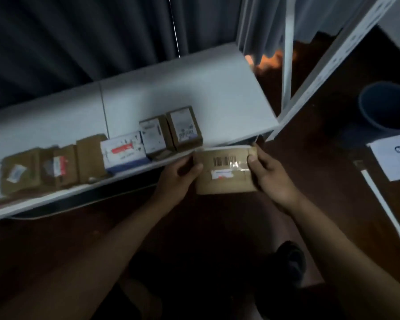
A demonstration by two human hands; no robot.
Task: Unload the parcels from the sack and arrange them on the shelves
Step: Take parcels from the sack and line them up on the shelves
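Note:
A small brown cardboard parcel (225, 173) with a barcode label and clear tape is held just in front of the white shelf (194, 88), at its front edge. My left hand (178, 174) grips the parcel's left side and my right hand (266, 172) grips its right side, thumb on top. Several parcels stand in a row along the shelf's front: brown boxes (185, 129), a white and blue box (125, 151) and more brown boxes (39, 169) to the left. The sack is not in view.
Dark curtains hang behind the shelf. A white shelf upright (328, 72) rises at the right. A grey bucket (383, 107) stands on the dark floor at the right, next to a paper sign (397, 160) marked 6-3. My foot (289, 262) is below.

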